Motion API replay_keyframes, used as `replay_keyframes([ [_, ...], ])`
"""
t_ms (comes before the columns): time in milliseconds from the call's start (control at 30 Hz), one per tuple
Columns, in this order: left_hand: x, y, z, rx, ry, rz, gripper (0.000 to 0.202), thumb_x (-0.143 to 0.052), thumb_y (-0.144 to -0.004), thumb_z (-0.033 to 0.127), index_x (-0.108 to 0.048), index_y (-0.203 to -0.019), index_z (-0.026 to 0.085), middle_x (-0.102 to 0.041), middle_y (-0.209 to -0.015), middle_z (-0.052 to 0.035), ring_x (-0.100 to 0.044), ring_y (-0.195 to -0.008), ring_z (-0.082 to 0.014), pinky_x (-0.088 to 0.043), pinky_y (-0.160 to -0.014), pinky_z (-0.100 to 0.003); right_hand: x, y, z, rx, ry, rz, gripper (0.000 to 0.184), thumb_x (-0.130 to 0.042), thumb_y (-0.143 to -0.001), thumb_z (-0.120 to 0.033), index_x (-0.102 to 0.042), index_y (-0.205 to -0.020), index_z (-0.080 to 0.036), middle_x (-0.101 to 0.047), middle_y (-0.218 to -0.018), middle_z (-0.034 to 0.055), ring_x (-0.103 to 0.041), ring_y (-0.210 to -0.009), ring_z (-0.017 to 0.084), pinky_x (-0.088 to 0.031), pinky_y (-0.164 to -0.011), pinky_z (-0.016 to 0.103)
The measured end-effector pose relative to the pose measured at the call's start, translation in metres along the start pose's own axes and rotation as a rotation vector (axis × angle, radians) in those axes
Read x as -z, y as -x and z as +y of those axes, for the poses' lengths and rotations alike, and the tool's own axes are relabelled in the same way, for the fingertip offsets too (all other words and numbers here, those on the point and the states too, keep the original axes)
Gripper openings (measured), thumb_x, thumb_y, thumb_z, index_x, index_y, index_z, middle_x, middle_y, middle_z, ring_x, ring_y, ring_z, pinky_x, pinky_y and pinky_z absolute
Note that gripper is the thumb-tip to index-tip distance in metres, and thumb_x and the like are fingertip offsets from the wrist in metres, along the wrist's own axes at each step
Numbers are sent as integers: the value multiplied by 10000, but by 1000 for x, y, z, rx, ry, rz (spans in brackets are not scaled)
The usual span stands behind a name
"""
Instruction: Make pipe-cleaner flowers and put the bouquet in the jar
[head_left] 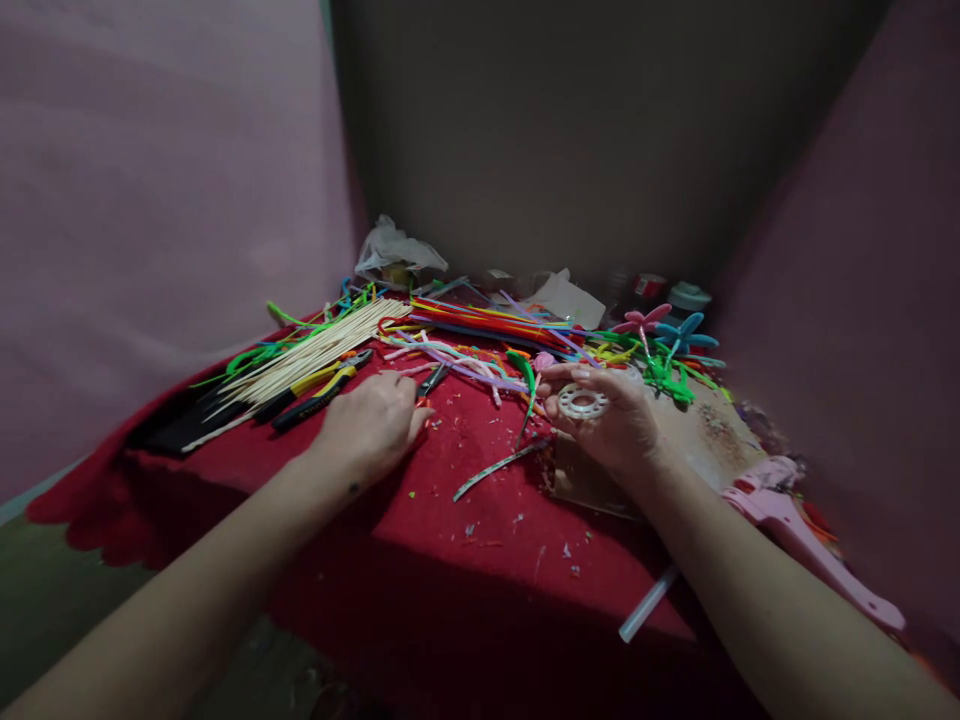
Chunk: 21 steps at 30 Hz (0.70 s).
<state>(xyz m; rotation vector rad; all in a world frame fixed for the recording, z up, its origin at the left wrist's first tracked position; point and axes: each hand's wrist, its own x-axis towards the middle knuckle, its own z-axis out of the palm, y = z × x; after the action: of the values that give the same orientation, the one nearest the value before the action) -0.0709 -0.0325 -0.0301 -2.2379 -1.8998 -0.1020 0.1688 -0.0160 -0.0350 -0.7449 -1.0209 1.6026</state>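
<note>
My right hand (611, 420) is closed around a small white ring-shaped spool (582, 402), held just above the red cloth (480, 520). A green stem with a small pink flower (534, 372) sticks up by its fingertips. My left hand (371, 425) rests palm down on the cloth with its fingers curled over dark-handled scissors (433, 381). I cannot tell whether those fingers grip the scissors. Between the hands lies a thin strip of tape (499, 467).
A bundle of wooden skewers (315, 355) and yellow-handled pliers (324, 388) lie at the left. Coloured pipe cleaners (480, 330) and finished flowers (664, 335) spread across the back. A pink glue gun (795, 530) and a glue stick (646, 605) sit at the right. Walls close in all around.
</note>
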Motion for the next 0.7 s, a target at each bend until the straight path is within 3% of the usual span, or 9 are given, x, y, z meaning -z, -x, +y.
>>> replay_keyframes([
  [33,-1,4,10,-62,68,18,346,-362,-862,417,-565,-915,142,-608,-946,-127,-585,-875,-252,-444,-696,-327,0,0,0,2,-3,-16,203,-545,-628,-249,-674,-741,-141,-633,-676,57,-535,-530,124,-406,-482,242],
  [133,-9,13,40,-343,283,-96,306,-377,-862,427,-553,-869,177,-601,-887,-74,-572,-793,-190,-437,-690,-289,0,1,1,12,-22,-69,230,-556,-619,-249,-670,-791,-149,-631,-700,53,-540,-554,127,-397,-473,231],
  [233,-14,18,52,-413,274,-114,227,-322,-873,270,-520,-824,171,-580,-828,-79,-546,-727,-203,-409,-637,-318,0,2,0,33,-22,-66,217,-590,-634,-260,-671,-809,-161,-627,-722,43,-546,-593,124,-398,-487,222],
  [333,-11,24,38,-384,272,-176,179,-318,-838,194,-481,-762,184,-559,-765,-62,-513,-648,-186,-364,-583,-303,1,1,0,65,4,-6,204,-639,-647,-321,-671,-784,-172,-625,-731,36,-549,-626,125,-402,-508,225],
  [500,-5,40,4,-332,384,-255,200,-316,-868,281,-430,-723,203,-538,-725,-23,-473,-606,-145,-323,-559,-262,7,-4,1,59,32,15,274,-612,-673,-415,-669,-779,-169,-631,-731,50,-542,-597,129,-370,-469,232],
  [700,-4,69,-32,-298,363,-233,162,-372,-835,245,-455,-701,210,-560,-709,-13,-466,-568,-135,-301,-545,-255,6,-3,-8,93,6,9,238,-543,-615,-236,-689,-780,-146,-632,-703,53,-530,-548,128,-332,-411,220],
])
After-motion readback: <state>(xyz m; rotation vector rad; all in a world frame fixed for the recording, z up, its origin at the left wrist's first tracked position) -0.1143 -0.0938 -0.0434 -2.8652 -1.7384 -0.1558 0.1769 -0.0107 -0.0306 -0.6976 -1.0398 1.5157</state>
